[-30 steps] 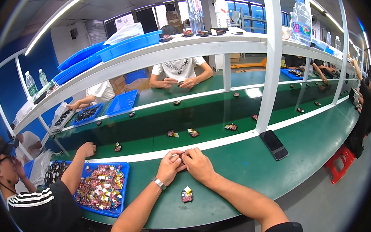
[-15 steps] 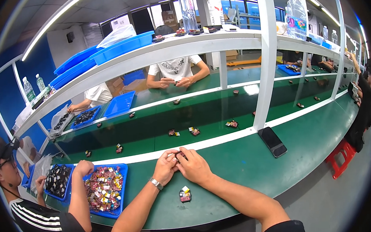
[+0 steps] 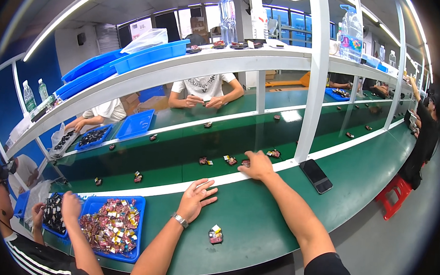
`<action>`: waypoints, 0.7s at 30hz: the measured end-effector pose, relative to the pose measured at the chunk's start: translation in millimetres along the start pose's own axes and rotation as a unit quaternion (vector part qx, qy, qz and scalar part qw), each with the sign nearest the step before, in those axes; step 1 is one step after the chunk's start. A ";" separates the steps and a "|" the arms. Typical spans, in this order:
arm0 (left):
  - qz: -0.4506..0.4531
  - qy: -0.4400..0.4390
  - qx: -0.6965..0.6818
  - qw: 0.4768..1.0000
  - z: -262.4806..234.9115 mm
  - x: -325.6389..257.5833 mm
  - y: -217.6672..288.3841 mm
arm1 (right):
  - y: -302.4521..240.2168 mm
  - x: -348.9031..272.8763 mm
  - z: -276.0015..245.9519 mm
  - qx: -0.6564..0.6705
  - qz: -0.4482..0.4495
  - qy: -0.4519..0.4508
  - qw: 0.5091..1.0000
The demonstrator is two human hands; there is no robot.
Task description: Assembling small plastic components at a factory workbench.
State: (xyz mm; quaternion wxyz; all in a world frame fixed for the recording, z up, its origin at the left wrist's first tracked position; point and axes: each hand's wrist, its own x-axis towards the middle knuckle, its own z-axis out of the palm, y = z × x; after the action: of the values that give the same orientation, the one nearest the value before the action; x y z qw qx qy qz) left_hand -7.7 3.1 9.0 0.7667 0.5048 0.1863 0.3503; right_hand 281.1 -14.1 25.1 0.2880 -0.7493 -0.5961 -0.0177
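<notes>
My right hand [image 3: 257,166] reaches over the dark green belt, thumb and fingers around a small red-and-black circuit-board assembly [image 3: 245,163]. Whether that piece rests on the belt I cannot tell. My left hand [image 3: 197,200] is open over the green bench near its white edge strip, fingers spread and holding nothing; a watch is on that wrist. Between my forearms, a similar assembly [image 3: 215,234] with a yellow-and-white tab lies on the bench. Just left of my right hand, another assembly [image 3: 229,160] lies on the belt, and one more [image 3: 273,154] is beyond it.
A blue tray [image 3: 141,223] of loose boards stands left of my left forearm, beside a tray of black parts [image 3: 56,213] where a co-worker's hand [image 3: 71,208] moves. A phone [image 3: 316,176] lies right of the white post [image 3: 314,83]. Co-workers sit across the belt.
My hands were together over one assembly; now they are apart. The right has moved forward and right to the belt with it, and the left has opened. The neighbouring co-worker's hand moved left.
</notes>
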 end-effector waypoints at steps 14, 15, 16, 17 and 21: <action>-0.012 -0.005 0.017 1.000 -5.1 1.0 -1.3 | 70.6 4.7 -20.9 0.088 0.100 0.114 0.985; -0.011 -0.005 0.017 1.000 -2.9 1.3 -1.3 | 58.4 -3.3 -27.6 0.117 0.020 0.111 0.987; -0.017 0.000 0.030 0.999 -1.5 1.7 -1.4 | 43.6 -8.0 -31.2 0.161 -0.056 0.072 0.983; -0.024 0.006 0.044 0.999 -0.2 2.2 -1.4 | 29.5 -15.7 -34.5 0.176 -0.129 0.023 0.976; -0.072 -0.022 0.066 0.995 -2.8 2.1 0.6 | -55.8 -52.0 -45.6 0.196 -0.269 -0.144 0.932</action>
State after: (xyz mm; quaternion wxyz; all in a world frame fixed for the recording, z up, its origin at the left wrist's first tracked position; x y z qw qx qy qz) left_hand -8.3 6.6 8.5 0.7587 0.5475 0.2280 0.2696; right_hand 230.2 -73.7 66.7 0.3245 -0.4838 -0.8023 0.1305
